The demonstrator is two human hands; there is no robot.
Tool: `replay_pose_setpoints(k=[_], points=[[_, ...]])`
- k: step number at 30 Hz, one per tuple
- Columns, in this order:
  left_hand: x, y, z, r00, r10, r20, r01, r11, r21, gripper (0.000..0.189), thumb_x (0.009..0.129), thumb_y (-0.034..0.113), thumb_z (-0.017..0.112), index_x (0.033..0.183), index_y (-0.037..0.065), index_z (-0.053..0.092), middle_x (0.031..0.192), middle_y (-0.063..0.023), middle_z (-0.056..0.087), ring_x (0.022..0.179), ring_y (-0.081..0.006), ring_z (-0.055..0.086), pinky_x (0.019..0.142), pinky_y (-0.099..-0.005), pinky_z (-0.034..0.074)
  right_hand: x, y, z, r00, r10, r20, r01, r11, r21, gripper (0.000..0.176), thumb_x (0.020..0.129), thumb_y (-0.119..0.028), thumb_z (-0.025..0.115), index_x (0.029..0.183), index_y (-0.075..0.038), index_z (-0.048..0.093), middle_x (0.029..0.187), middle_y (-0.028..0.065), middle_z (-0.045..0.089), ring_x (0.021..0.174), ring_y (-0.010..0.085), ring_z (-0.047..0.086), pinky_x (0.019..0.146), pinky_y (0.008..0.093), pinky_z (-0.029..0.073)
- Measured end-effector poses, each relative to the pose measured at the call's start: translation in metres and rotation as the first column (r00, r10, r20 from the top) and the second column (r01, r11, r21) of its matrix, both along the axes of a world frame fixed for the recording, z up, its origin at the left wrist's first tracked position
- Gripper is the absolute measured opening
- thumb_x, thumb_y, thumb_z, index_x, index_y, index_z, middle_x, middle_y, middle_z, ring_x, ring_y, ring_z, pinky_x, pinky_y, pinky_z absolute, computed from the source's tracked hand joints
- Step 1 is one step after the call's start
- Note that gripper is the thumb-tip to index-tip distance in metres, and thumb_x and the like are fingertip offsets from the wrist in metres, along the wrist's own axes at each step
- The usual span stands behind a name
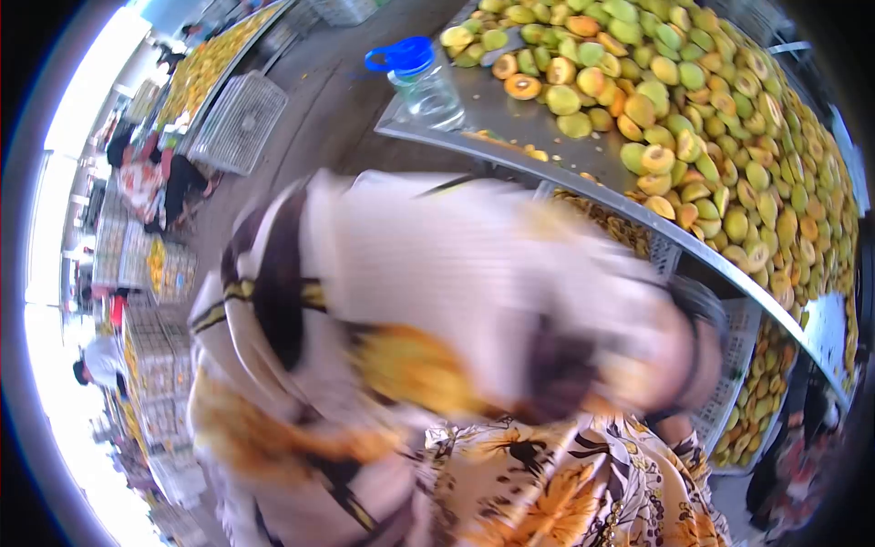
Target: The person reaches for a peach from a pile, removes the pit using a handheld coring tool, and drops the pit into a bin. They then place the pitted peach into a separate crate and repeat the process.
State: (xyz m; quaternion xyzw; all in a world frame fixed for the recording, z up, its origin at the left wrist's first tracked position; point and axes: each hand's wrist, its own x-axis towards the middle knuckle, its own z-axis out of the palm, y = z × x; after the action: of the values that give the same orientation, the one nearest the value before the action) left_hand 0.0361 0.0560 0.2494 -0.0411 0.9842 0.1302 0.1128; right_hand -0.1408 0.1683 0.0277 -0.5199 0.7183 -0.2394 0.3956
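Note:
A blurred patterned sleeve [437, 273] crosses the middle of the view from left to right. At its right end, my left hand [702, 351] is smeared by motion beside a dark band, and its fingers cannot be made out. Just below, a small patch of skin, apparently my right hand [673, 428], shows next to floral cloth [547, 483]; its fingers are hidden. Whether either hand holds anything cannot be seen. Above the sleeve is a metal table [519, 123] heaped with halved green and orange fruit [674, 109].
A clear bottle with a blue lid [428, 91] stands at the table's near left corner. Under the table edge is a crate [734, 365] of fruit pieces. A pale crate [239, 123], stacked crates [159, 351] and a seated person [150, 182] are at the left.

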Motion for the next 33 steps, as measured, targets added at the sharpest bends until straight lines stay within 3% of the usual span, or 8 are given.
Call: replay_pose_setpoints(k=[8, 20, 22, 23, 26, 28, 30, 33], points=[[0.009, 0.022, 0.029, 0.992, -0.058, -0.115, 0.047, 0.994, -0.096, 0.021, 0.071, 0.024, 0.056, 0.066, 0.004, 0.06, 0.06, -0.0143, 0.056, 0.056, -0.0292, 0.056, 0.053, -0.0386, 0.045, 0.022, -0.002, 0.01, 0.996, 0.07, -0.058, -0.069, 0.997, 0.016, 0.046, 0.075, -0.027, 0.06, 0.11, -0.001, 0.047, 0.077, 0.0144, 0.061, 0.06, 0.0231, 0.059, 0.055, 0.0335, 0.046], [0.012, 0.048, 0.04, 0.988, -0.07, -0.135, 0.055, 0.992, -0.112, 0.019, 0.073, 0.021, 0.054, 0.067, 0.005, 0.06, 0.063, -0.0142, 0.057, 0.058, -0.0282, 0.057, 0.056, -0.0378, 0.046, 0.046, 0.007, 0.042, 0.993, 0.048, -0.112, -0.032, 0.99, 0.14, 0.046, 0.073, -0.037, 0.061, 0.104, -0.004, 0.054, 0.082, 0.0185, 0.061, 0.077, 0.0321, 0.061, 0.07, 0.0371, 0.047], [0.018, 0.048, 0.041, 0.988, -0.054, -0.143, 0.035, 0.991, -0.132, 0.018, 0.073, 0.021, 0.054, 0.068, 0.005, 0.06, 0.063, -0.0142, 0.057, 0.058, -0.028, 0.057, 0.056, -0.0376, 0.046, 0.035, 0.015, 0.026, 0.998, 0.004, -0.068, 0.001, 0.998, 0.066, 0.047, 0.071, -0.034, 0.064, 0.105, -0.004, 0.052, 0.079, 0.0199, 0.06, 0.075, 0.0345, 0.061, 0.066, 0.0405, 0.046], [0.023, 0.045, 0.04, 0.99, -0.038, -0.138, 0.019, 0.99, -0.139, 0.018, 0.073, 0.021, 0.053, 0.068, 0.005, 0.06, 0.064, -0.0142, 0.057, 0.058, -0.0279, 0.057, 0.057, -0.0376, 0.046, 0.035, 0.017, 0.025, 0.994, 0.092, -0.064, -0.1, 0.986, -0.131, 0.041, 0.073, -0.024, 0.063, 0.104, 0.0, 0.049, 0.073, 0.0221, 0.058, 0.071, 0.0398, 0.058, 0.06, 0.041, 0.047], [0.032, 0.037, 0.038, 0.992, -0.018, -0.126, -0.002, 0.988, -0.154, 0.018, 0.073, 0.02, 0.053, 0.068, 0.005, 0.06, 0.064, -0.0142, 0.057, 0.059, -0.0277, 0.057, 0.057, -0.0374, 0.047, 0.04, 0.013, 0.037, 0.997, 0.069, -0.044, -0.074, 0.992, -0.106, 0.041, 0.074, -0.023, 0.062, 0.104, 0.001, 0.048, 0.071, 0.0225, 0.057, 0.068, 0.0394, 0.058, 0.059, 0.0419, 0.046], [0.03, 0.032, 0.037, 0.991, -0.042, -0.129, 0.021, 0.986, -0.166, 0.018, 0.074, 0.02, 0.052, 0.068, 0.005, 0.06, 0.065, -0.0142, 0.057, 0.059, -0.0275, 0.057, 0.058, -0.0372, 0.047, 0.042, 0.014, 0.03, 0.991, 0.068, -0.117, -0.068, 0.998, 0.006, 0.042, 0.073, -0.023, 0.062, 0.103, 0.003, 0.047, 0.071, 0.0245, 0.057, 0.068, 0.0404, 0.057, 0.061, 0.0433, 0.046], [0.027, 0.032, 0.036, 0.989, -0.074, -0.125, 0.052, 0.983, -0.177, 0.018, 0.074, 0.019, 0.052, 0.069, 0.005, 0.06, 0.065, -0.0142, 0.058, 0.059, -0.0273, 0.057, 0.058, -0.0371, 0.047, 0.04, 0.013, 0.032, 0.996, 0.076, -0.048, -0.079, 0.995, -0.061, 0.044, 0.073, -0.023, 0.061, 0.105, 0.002, 0.045, 0.072, 0.0252, 0.057, 0.07, 0.0413, 0.057, 0.062, 0.0442, 0.046], [0.019, 0.037, 0.04, 0.989, -0.084, -0.125, 0.059, 0.979, -0.193, 0.017, 0.074, 0.018, 0.051, 0.069, 0.005, 0.06, 0.066, -0.0142, 0.058, 0.06, -0.027, 0.058, 0.059, -0.0369, 0.047, 0.038, 0.016, 0.025, 0.995, 0.04, -0.097, -0.047, 0.996, -0.074, 0.054, 0.07, -0.024, 0.066, 0.111, 0.001, 0.041, 0.075, 0.0212, 0.058, 0.069, 0.0349, 0.06, 0.061, 0.0396, 0.047]])
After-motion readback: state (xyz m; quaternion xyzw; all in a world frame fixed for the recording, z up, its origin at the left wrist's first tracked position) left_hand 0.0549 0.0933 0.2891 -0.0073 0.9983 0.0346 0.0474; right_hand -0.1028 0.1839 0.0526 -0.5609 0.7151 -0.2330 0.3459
